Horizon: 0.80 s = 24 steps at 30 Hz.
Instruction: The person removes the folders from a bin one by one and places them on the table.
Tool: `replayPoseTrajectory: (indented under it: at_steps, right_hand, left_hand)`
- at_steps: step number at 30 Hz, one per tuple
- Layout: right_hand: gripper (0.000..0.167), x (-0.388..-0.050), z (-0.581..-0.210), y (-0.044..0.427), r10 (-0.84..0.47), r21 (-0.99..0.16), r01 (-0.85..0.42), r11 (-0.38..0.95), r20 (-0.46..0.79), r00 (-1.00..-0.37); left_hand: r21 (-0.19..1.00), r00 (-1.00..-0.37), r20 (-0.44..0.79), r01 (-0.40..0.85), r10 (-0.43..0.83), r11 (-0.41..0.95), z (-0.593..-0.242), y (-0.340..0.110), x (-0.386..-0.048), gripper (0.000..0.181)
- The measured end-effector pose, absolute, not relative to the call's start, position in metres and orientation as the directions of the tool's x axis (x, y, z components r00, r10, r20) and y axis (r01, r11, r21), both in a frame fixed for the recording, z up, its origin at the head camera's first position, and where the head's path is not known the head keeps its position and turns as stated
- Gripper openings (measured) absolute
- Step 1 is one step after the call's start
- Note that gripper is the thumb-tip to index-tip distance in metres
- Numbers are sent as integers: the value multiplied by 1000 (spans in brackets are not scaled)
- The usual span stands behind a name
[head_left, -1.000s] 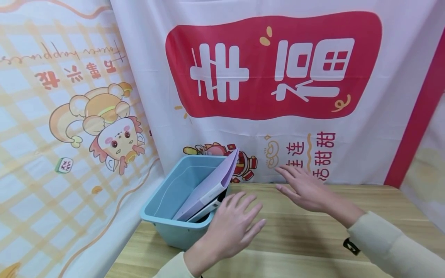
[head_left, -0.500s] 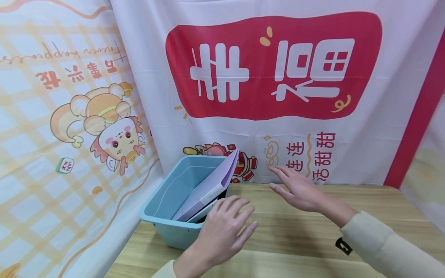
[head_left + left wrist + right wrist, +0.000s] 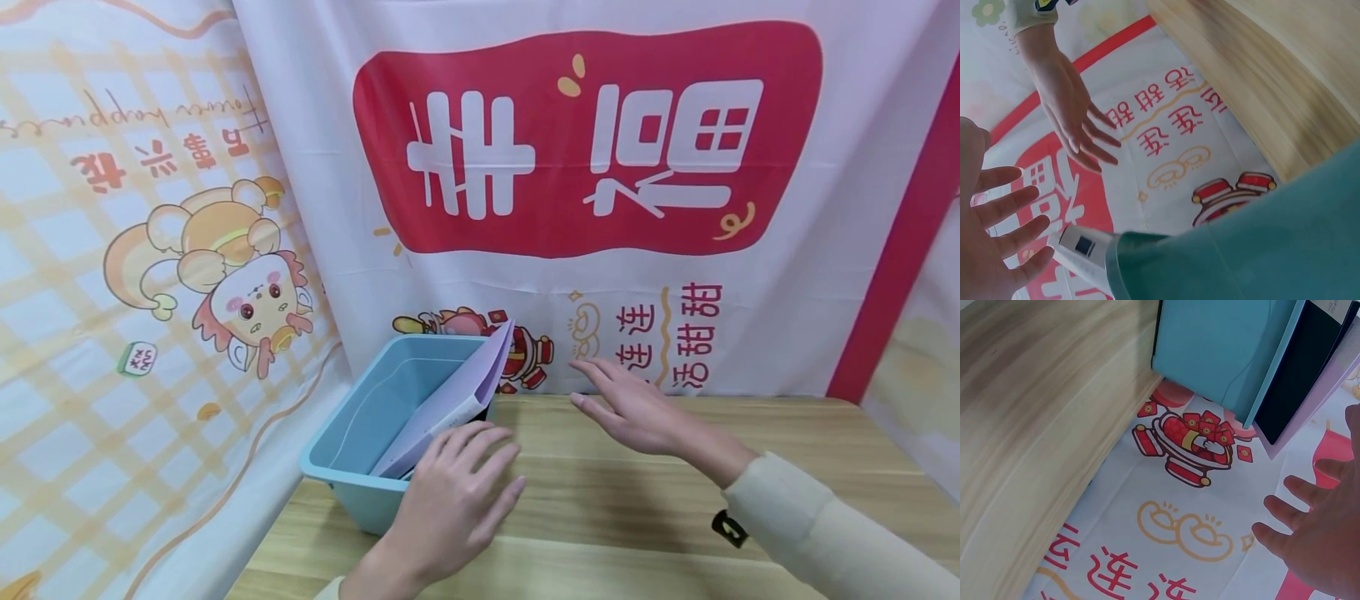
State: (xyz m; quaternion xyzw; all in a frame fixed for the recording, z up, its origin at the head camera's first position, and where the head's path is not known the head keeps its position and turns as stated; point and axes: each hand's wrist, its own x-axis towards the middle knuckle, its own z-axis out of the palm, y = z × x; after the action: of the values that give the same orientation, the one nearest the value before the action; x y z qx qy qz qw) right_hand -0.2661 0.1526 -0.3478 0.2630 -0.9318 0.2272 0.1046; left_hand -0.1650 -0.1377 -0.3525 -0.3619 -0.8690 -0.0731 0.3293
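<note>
A light-blue plastic bin (image 3: 375, 500) stands on the table at the left, with a lilac file folder (image 3: 450, 400) leaning in it and rising past its rim. Beneath the folder lies another item, mostly hidden in the head view; a dark face (image 3: 1297, 375) shows beside the folder in the right wrist view. My left hand (image 3: 448, 504), fingers spread and slightly bent, hovers at the bin's near right corner and holds nothing. Loosely stretched, my right hand (image 3: 637, 408) is in the air right of the bin, also holding nothing.
The wood-grain table (image 3: 622, 533) extends to the right of the bin. A white cloth with a red printed panel (image 3: 570, 225) hangs behind it. Another printed cloth (image 3: 187, 400) hangs along the left side, near the bin.
Both hands have drifted left, the left one across the bin's near right corner, covering more of the lower item. The bin and folder have stayed in place.
</note>
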Motion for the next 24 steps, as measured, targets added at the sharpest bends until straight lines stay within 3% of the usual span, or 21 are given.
replayPoseTrajectory:
  at_steps: [7, 16, 24]
  right_hand:
    - [65, -265, -347, 149, -439, -430, -525, 735, 288, -851]
    - [68, -264, -345, 140, -440, -504, -517, 692, 274, -855]
    - [66, -263, -344, 131, -450, -556, -522, 646, 274, -850]
  left_hand:
    - [-104, -477, 687, 682, 548, 724, -355, -154, -166, 33]
    - [-68, -480, 728, 660, 490, 748, -362, -178, -170, 35]
    - [-23, -540, 712, 621, 449, 784, -366, -199, -174, 39]
